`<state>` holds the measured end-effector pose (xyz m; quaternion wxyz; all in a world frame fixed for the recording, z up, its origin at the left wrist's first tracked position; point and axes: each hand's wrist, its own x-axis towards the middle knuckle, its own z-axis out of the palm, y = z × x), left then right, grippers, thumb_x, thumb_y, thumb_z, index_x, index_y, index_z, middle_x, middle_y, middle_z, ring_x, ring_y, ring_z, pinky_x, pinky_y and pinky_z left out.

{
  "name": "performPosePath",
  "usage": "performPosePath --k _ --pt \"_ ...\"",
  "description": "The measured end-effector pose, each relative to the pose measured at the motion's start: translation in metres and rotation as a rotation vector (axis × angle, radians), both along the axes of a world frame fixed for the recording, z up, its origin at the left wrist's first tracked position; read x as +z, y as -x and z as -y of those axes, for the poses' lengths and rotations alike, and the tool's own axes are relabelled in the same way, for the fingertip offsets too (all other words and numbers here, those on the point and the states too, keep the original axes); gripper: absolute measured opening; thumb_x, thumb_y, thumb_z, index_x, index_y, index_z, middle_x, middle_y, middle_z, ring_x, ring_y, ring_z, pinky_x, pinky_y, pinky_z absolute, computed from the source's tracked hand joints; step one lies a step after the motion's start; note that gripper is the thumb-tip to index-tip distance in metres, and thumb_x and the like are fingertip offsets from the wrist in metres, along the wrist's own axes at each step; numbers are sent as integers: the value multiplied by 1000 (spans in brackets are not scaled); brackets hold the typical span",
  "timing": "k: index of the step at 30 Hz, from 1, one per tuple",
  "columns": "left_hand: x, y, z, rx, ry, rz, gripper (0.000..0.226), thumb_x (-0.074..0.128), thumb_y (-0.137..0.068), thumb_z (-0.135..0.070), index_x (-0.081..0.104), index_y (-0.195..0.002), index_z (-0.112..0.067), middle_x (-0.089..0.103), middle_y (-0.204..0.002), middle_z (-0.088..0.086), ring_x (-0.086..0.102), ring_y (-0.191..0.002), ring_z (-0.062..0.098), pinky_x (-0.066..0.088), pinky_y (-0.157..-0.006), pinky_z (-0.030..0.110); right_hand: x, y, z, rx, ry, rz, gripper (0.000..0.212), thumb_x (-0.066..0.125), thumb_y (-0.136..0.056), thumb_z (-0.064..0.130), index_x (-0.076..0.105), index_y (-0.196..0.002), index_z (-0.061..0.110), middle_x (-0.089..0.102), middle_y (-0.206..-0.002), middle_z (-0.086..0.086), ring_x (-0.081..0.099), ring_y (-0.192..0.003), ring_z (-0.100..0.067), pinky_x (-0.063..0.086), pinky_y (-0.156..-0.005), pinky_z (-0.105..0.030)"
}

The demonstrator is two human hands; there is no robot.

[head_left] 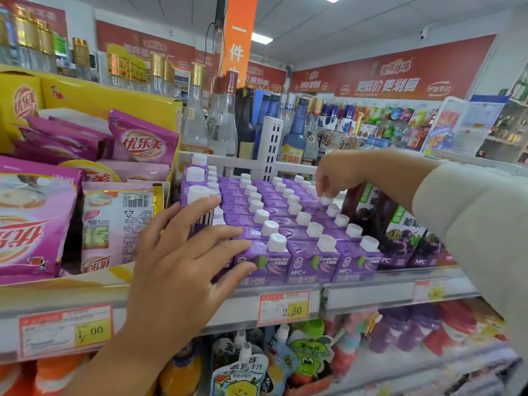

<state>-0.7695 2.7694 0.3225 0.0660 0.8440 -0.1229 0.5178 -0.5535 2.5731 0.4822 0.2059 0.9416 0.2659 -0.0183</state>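
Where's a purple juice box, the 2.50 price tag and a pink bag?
Purple cardboard juice carton with white cap [271,264]: head view, front face.
Red-and-yellow paper price tag marked 2.50 [284,308]: head view, its middle.
Pink plastic snack bag [144,145]: head view, its printed front.

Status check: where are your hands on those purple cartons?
Left hand flat against front-left purple cartons. Right hand pinching a white cap in the right row. Dark grape cartons tight alongside right.

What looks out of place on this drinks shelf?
The purple juice cartons sit in tidy rows, but the column by the left hand stands higher than the rest. Beside them, pink milk tea sachets lie jumbled, one upside down.
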Motion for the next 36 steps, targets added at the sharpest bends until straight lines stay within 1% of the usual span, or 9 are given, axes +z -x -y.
performPosePath --k 3,7,11,18,23,28,31,34,36 --pt "0 0 1 8 -2 5 24 70 -86 -45 78 -96 -25 72 -106 -11 48 -131 20 34 -110 50 10 -5 -1 -23 -53 -28 25 68 -86 7 74 -104 24 69 -103 6 67 -99 -20 53 -94 -36" --pt "0 0 1 5 -11 -2 24 70 -86 -45 78 -96 -25 72 -106 -11 47 -132 20 34 -110 50 13 -12 -6 -30 -89 -35 32 65 -86 2 73 -109 22 59 -89 13 67 -101 -23 54 -93 -37" --pt "0 0 1 7 -8 2 22 69 -87 -44 77 -95 -25 72 -107 -12 47 -132 20 35 -109 50 0 -29 -13 -42 -35 -53 32 71 -85 5 72 -114 21 70 -108 -5 67 -100 -24 54 -92 -37" --pt "-1 -1 1 5 -7 11 21 70 -87 -44 77 -95 -26 72 -108 -13 47 -132 19 36 -109 49 -13 -42 -19 -114 -15 -123 36 70 -85 3 68 -119 13 69 -110 -10 65 -81 -18 54 -68 -23" --pt "-2 -2 1 7 -1 14 21 70 -87 -44 78 -93 -25 72 -106 -12 47 -132 18 36 -109 48 -19 -39 -21 -126 -38 -74 26 73 -84 5 73 -109 7 72 -96 -8 64 -69 -14 57 -78 -27" --pt "-4 -2 2 9 -4 46 19 71 -86 -42 77 -93 -26 72 -106 -12 46 -133 18 35 -110 47 -11 -15 -14 15 -8 113 26 60 -92 9 71 -115 14 68 -117 1 62 -103 -18 51 -89 -29" --pt "-4 -4 0 15 -17 56 20 72 -85 -43 77 -94 -26 72 -107 -12 47 -132 18 34 -111 47 7 13 -3 120 -119 235 26 52 -94 10 69 -112 19 62 -120 3 57 -93 -15 50 -79 -32" --pt "-4 -3 2 16 -8 52 28 70 -86 -44 75 -105 -23 72 -109 -10 48 -132 19 34 -111 48 16 45 14 214 -359 289 20 53 -94 19 64 -110 22 51 -120 3 54 -97 -17 47 -85 -36" --pt "-4 -1 3 21 11 47 36 67 -88 -45 71 -115 -21 71 -112 -7 48 -132 19 33 -112 47 14 73 25 281 -554 283 13 53 -93 21 62 -101 24 51 -108 6 55 -92 -16 48 -86 -37"
